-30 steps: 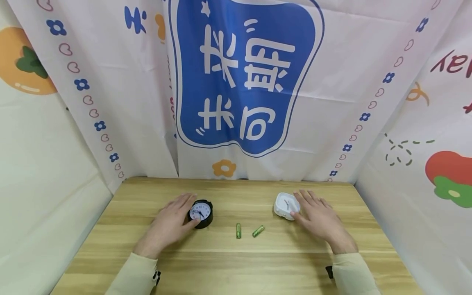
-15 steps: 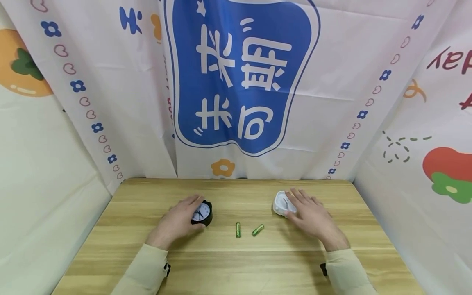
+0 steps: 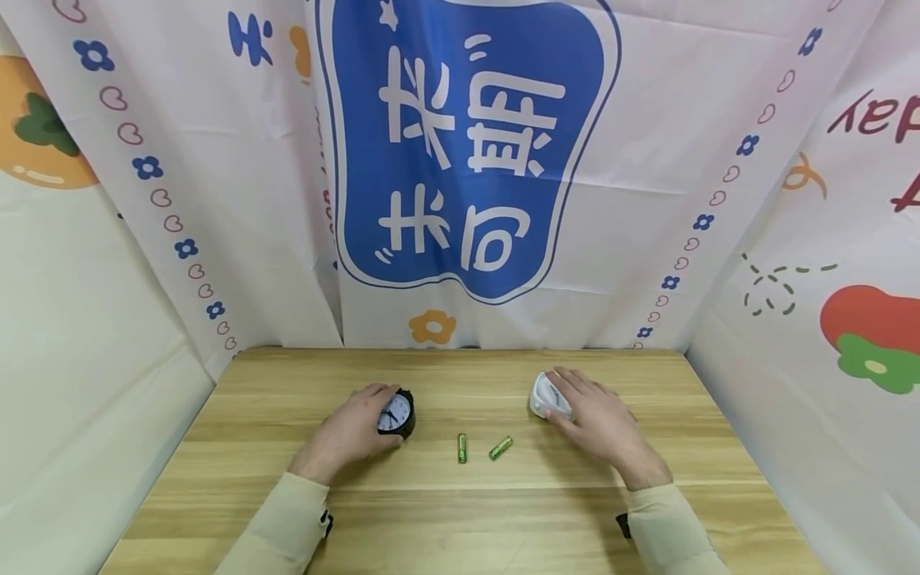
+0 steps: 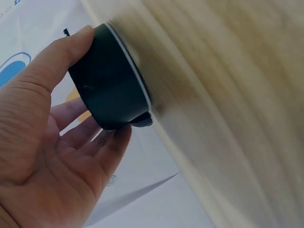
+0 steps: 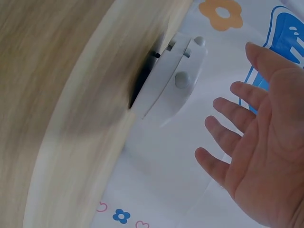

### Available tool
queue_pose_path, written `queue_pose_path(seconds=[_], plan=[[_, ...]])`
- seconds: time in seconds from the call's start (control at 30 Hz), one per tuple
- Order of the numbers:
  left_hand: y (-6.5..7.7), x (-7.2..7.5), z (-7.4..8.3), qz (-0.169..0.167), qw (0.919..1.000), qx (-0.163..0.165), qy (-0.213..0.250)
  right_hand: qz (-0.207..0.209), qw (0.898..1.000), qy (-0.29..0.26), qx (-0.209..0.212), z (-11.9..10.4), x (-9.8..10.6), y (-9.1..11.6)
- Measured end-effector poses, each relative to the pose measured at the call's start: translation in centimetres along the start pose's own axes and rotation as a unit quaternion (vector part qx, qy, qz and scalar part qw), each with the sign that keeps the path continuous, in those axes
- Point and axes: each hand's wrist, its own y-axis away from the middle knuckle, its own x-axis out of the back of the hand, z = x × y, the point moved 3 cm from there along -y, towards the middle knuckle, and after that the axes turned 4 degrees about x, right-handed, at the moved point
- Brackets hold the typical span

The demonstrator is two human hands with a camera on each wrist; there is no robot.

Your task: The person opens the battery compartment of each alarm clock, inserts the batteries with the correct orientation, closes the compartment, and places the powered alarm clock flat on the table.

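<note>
Currently, the round black alarm clock (image 3: 405,414) sits between the left hand's (image 3: 348,429) gripping thumb and fingers; the white alarm clock (image 3: 542,399) is just beside the right hand (image 3: 602,422), whose spread fingers stand apart from it.

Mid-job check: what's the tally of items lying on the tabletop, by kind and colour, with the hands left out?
Black clock: 1
White clock: 1
Green batteries: 2
Total: 4
</note>
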Motion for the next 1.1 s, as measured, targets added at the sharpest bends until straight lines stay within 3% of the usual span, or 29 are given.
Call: queue_pose_path(seconds=[0.3,0.63,0.87,1.1], plan=[[0.2,-0.1,1.0,0.036,0.9991,-0.001,0.023,0.039,0.999,-0.017,0.010,-1.2,0.0,-0.3],[0.8,0.0,2.1,0.066,0.9948,0.009,0.076,0.047,0.997,-0.050,0.017,-2.6,-0.1,-0.9],[1.1,-0.2,2.7,0.078,0.9858,0.014,0.148,0.065,0.995,-0.076,0.023,-3.5,-0.2,-1.2],[1.4,-0.5,3.4,0.068,0.9770,0.025,0.200,0.073,0.993,-0.083,0.041,-4.4,-0.3,-1.3]])
